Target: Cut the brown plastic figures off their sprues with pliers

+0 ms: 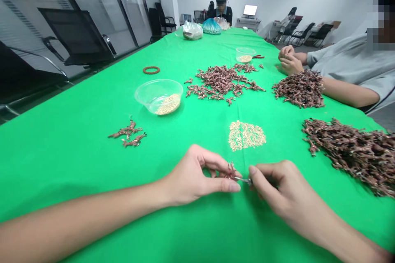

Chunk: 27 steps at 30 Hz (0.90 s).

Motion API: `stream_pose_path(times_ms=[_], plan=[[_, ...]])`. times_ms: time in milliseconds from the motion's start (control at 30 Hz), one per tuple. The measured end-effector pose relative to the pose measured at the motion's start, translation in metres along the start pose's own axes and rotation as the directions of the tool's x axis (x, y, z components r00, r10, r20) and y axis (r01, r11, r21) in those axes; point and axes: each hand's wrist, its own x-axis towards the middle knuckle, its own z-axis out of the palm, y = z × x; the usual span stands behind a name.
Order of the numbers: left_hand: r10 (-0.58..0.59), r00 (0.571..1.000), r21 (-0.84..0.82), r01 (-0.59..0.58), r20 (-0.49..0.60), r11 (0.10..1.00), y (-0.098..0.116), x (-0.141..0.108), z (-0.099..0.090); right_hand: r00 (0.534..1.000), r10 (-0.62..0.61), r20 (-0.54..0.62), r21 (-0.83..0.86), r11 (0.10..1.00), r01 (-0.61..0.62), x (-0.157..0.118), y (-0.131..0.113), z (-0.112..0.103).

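My left hand [197,176] pinches a small branched, copper-coloured piece [230,171] between thumb and fingers. My right hand [277,189] grips a small metal tool [243,179], perhaps tweezers or fine pliers, and its tip touches the piece. Just beyond my hands lies a flat patch of tiny beige grains [246,135] on the green tablecloth [92,172]. Further right is a large heap of similar copper-coloured pieces [348,156]. Several loose pieces [127,133] lie to the left.
A clear bowl of grains [159,96] and a smaller bowl [245,54] beside red-handled pliers [258,56] stand on the cloth, among more heaps [224,82]. A co-worker's hands [288,60] rest at the right. Another person [221,8] sits at the far end behind bags [211,26]. Black chairs [77,37] line the left.
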Motion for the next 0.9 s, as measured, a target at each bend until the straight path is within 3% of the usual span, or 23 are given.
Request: stream_pose_path(times_ms=[67, 133, 400, 600, 800, 900], plan=[[0.018, 0.999, 0.055, -0.020, 0.028, 0.998, 0.001, -0.001, 0.000, 0.983, 0.125, 0.135, 0.122, 0.982, -0.142, -0.002, 0.000, 0.001], [0.027, 0.999, 0.069, -0.029, 0.025, 0.997, 0.001, -0.001, 0.001, 0.970, 0.170, 0.171, 0.182, 0.963, -0.201, -0.003, 0.001, 0.001], [-0.039, 0.997, -0.123, 0.031, -0.070, 0.992, -0.006, 0.003, 0.001, 0.992, 0.124, -0.015, 0.134, 0.984, -0.121, 0.002, 0.007, -0.002], [-0.102, 0.991, -0.199, 0.085, -0.081, 0.976, -0.004, 0.003, 0.004, 0.965, -0.073, -0.253, -0.016, 0.997, 0.071, 0.002, 0.010, -0.001], [-0.123, 0.989, -0.218, 0.102, -0.085, 0.971, 0.001, 0.002, 0.005, 0.799, -0.414, -0.436, -0.258, 0.908, 0.330, 0.008, 0.016, 0.003], [-0.140, 0.983, -0.224, 0.111, -0.117, 0.968, 0.002, 0.002, 0.006, 0.771, -0.465, -0.436, -0.300, 0.882, 0.363, 0.011, 0.016, 0.008]])
